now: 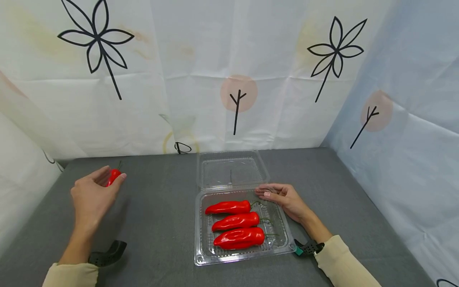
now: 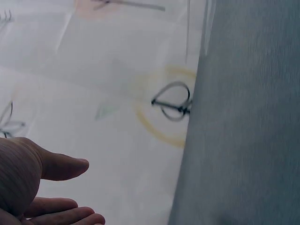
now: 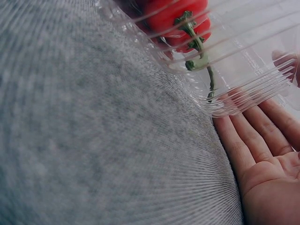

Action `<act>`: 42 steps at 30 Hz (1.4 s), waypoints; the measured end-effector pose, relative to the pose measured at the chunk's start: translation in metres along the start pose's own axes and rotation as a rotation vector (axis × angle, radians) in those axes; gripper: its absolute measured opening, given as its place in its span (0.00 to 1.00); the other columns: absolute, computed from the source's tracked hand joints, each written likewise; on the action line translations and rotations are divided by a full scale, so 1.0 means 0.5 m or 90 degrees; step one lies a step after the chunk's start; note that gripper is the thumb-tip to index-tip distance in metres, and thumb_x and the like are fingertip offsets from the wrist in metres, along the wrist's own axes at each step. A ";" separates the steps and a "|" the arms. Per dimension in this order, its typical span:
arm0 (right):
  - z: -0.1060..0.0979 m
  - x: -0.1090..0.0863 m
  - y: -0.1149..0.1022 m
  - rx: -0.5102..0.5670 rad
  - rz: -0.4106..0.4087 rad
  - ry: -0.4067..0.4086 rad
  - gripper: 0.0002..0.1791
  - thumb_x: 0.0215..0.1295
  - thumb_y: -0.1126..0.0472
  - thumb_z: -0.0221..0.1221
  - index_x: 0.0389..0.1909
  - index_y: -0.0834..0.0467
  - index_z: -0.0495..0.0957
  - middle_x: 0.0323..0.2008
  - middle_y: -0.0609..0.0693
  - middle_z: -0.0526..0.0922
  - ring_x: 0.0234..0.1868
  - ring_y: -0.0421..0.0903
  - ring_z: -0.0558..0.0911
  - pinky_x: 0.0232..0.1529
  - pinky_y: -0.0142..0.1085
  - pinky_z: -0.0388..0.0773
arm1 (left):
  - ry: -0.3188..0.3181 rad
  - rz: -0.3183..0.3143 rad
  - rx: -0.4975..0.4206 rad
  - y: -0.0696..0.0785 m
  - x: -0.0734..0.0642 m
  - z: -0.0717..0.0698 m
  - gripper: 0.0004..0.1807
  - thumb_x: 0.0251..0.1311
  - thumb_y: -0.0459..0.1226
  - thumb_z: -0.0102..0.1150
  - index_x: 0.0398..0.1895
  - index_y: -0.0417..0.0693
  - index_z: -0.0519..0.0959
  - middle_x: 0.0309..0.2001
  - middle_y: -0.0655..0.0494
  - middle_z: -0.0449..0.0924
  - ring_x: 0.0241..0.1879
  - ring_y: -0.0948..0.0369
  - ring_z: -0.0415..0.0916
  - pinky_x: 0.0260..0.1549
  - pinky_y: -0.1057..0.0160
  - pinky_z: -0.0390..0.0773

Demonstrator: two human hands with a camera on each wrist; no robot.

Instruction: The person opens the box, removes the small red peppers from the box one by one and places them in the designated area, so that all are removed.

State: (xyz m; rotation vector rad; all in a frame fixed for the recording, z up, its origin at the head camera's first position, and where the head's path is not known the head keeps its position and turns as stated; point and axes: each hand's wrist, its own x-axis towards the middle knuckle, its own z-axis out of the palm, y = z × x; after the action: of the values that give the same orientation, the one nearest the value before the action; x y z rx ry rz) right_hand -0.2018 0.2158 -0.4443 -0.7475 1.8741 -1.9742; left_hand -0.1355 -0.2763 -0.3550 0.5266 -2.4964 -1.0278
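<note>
In the head view, my left hand [image 1: 91, 197] is raised over the left of the table, thumb and fingers apart. A red pepper [image 1: 114, 175] with a green stem shows between them, its lower part hidden by the hand. The left wrist view shows the thumb and fingers of the left hand [image 2: 42, 187] with a gap and no pepper between them. My right hand [image 1: 285, 199] rests at the upper right corner of an open clear plastic box [image 1: 198, 243]. Its straight fingers [image 3: 260, 129] touch the box wall in the right wrist view. Inside lie three red peppers [image 1: 240, 238], side by side.
The hinged clear lid [image 1: 231, 171] lies folded back behind the box. A grey cloth covers the table [image 1: 157, 223]. White printed fabric [image 1: 201, 79] hangs at the back and sides. A black band [image 1: 107, 255] is on the left wrist.
</note>
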 end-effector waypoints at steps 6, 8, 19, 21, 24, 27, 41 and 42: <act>0.001 -0.001 -0.002 0.001 0.000 -0.001 0.22 0.75 0.69 0.54 0.64 0.79 0.68 0.59 0.71 0.78 0.60 0.53 0.81 0.61 0.41 0.77 | -0.032 0.122 -0.062 0.060 -0.047 0.020 0.31 0.64 0.45 0.68 0.65 0.36 0.77 0.59 0.39 0.80 0.58 0.45 0.79 0.46 0.78 0.75; 0.001 -0.001 -0.003 0.000 -0.001 -0.002 0.23 0.75 0.69 0.54 0.64 0.80 0.68 0.59 0.71 0.78 0.60 0.54 0.81 0.60 0.41 0.77 | -0.056 0.153 -0.086 0.079 -0.066 0.031 0.30 0.64 0.43 0.69 0.64 0.35 0.77 0.59 0.39 0.81 0.58 0.45 0.79 0.48 0.74 0.78; 0.004 -0.001 -0.003 0.003 0.000 -0.002 0.23 0.75 0.69 0.54 0.64 0.79 0.68 0.59 0.71 0.78 0.60 0.54 0.81 0.60 0.41 0.77 | -0.232 0.239 -0.177 0.169 -0.184 0.104 0.28 0.58 0.35 0.74 0.62 0.36 0.79 0.57 0.44 0.83 0.57 0.49 0.81 0.54 0.51 0.79; 0.006 -0.001 -0.004 0.006 0.005 0.000 0.23 0.75 0.68 0.55 0.64 0.79 0.68 0.59 0.71 0.78 0.60 0.54 0.81 0.61 0.41 0.77 | -0.263 0.248 -0.194 0.179 -0.207 0.115 0.28 0.56 0.33 0.75 0.61 0.37 0.80 0.56 0.47 0.83 0.56 0.50 0.81 0.54 0.52 0.79; 0.005 -0.001 -0.004 0.008 0.006 0.000 0.23 0.75 0.68 0.54 0.64 0.79 0.67 0.60 0.72 0.77 0.60 0.55 0.81 0.61 0.41 0.77 | -0.312 0.255 -0.210 0.192 -0.237 0.129 0.28 0.54 0.33 0.76 0.60 0.41 0.82 0.55 0.50 0.84 0.55 0.53 0.82 0.55 0.52 0.79; 0.003 0.000 -0.002 0.004 0.000 -0.003 0.23 0.75 0.69 0.54 0.64 0.80 0.67 0.60 0.75 0.75 0.60 0.55 0.81 0.61 0.41 0.76 | -0.355 0.267 -0.221 0.199 -0.259 0.142 0.26 0.54 0.33 0.76 0.58 0.42 0.83 0.53 0.52 0.85 0.54 0.55 0.83 0.55 0.52 0.79; 0.004 0.000 -0.004 0.008 0.003 0.003 0.23 0.75 0.69 0.55 0.63 0.80 0.68 0.59 0.72 0.77 0.60 0.56 0.81 0.60 0.42 0.77 | -0.532 0.327 -0.229 0.189 -0.278 0.179 0.25 0.57 0.36 0.74 0.58 0.36 0.82 0.54 0.47 0.84 0.51 0.52 0.85 0.48 0.53 0.83; 0.004 0.001 -0.004 0.007 0.003 0.004 0.23 0.75 0.69 0.55 0.63 0.80 0.68 0.59 0.72 0.77 0.60 0.56 0.81 0.60 0.42 0.77 | -0.534 0.331 -0.223 0.188 -0.279 0.182 0.25 0.57 0.36 0.74 0.58 0.36 0.82 0.54 0.47 0.85 0.51 0.53 0.84 0.48 0.54 0.83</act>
State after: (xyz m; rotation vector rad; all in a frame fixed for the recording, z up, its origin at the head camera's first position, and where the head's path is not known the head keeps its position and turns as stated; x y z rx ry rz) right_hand -0.2007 0.2141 -0.4421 -0.7343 1.8656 -1.9839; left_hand -0.0785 -0.0951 -0.3753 -0.7798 -2.7361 -1.6191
